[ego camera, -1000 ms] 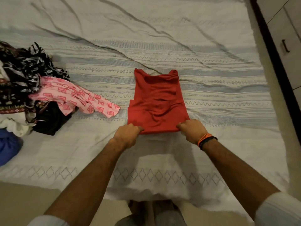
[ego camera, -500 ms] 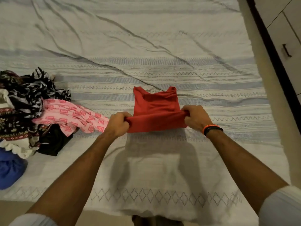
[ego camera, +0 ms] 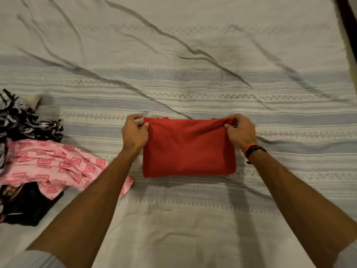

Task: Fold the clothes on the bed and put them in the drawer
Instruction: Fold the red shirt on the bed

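Clothes first: one red garment (ego camera: 188,149), folded into a soft rectangle, lies flat near the middle of the one bed (ego camera: 193,55). That bed is the largest thing I see, covered by a pale woven spread with grey-blue bands, zigzag and diamond stitching, and long creases. At my left sits one loose pile (ego camera: 29,151) of unfolded pieces; I can tell four apart: a pink cloth (ego camera: 52,167) printed with red squares, a black-and-white patterned one (ego camera: 25,120), a plain black one (ego camera: 27,209) below, and a dark scrap with a coloured pattern at the left edge. No writing or label is readable anywhere. My left hand (ego camera: 135,132) pinches the red garment's far left corner, and my right hand (ego camera: 240,132) pinches its far right corner, bunching the cloth there. Two bands (ego camera: 254,149), one orange and one black, circle my right wrist.
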A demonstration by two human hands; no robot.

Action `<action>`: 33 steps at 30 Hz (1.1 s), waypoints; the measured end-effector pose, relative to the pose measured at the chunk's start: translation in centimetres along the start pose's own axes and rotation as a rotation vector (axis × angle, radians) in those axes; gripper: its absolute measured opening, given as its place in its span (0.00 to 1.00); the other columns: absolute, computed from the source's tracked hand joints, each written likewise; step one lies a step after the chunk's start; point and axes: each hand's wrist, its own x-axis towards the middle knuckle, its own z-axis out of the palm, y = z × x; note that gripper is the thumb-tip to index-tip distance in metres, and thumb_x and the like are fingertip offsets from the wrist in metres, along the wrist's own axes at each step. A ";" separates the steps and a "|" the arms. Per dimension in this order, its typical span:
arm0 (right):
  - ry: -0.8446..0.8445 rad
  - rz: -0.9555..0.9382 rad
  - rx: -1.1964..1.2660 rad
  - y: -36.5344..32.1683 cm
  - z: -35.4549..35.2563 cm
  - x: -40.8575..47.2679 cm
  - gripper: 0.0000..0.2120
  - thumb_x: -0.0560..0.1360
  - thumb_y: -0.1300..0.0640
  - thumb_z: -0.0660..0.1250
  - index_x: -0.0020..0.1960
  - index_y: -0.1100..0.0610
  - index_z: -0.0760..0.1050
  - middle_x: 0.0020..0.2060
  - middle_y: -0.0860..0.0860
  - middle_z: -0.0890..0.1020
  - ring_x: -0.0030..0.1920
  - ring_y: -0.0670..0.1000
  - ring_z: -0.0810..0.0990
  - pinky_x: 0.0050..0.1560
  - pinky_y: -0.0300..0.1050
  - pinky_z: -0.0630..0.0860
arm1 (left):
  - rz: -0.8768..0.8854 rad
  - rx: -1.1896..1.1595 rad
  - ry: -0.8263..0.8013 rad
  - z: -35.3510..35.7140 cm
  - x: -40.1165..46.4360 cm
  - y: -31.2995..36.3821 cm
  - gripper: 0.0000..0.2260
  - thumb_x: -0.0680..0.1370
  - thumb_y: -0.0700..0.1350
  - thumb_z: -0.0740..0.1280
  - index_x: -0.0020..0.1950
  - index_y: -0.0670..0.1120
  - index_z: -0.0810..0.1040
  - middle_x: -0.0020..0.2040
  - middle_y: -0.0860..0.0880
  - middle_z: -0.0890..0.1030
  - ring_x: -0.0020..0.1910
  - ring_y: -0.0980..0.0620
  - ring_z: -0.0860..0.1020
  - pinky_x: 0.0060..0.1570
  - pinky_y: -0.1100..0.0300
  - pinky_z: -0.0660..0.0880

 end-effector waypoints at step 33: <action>-0.005 -0.583 -0.570 5.8 10.7 -3.8 0.51 0.70 0.28 0.61 0.80 0.60 0.53 0.80 0.58 0.52 0.80 0.56 0.49 0.77 0.63 0.49 | 0.725 0.681 -0.112 8.1 -2.3 -9.9 0.35 0.77 0.62 0.61 0.79 0.47 0.60 0.81 0.45 0.55 0.80 0.42 0.50 0.74 0.37 0.52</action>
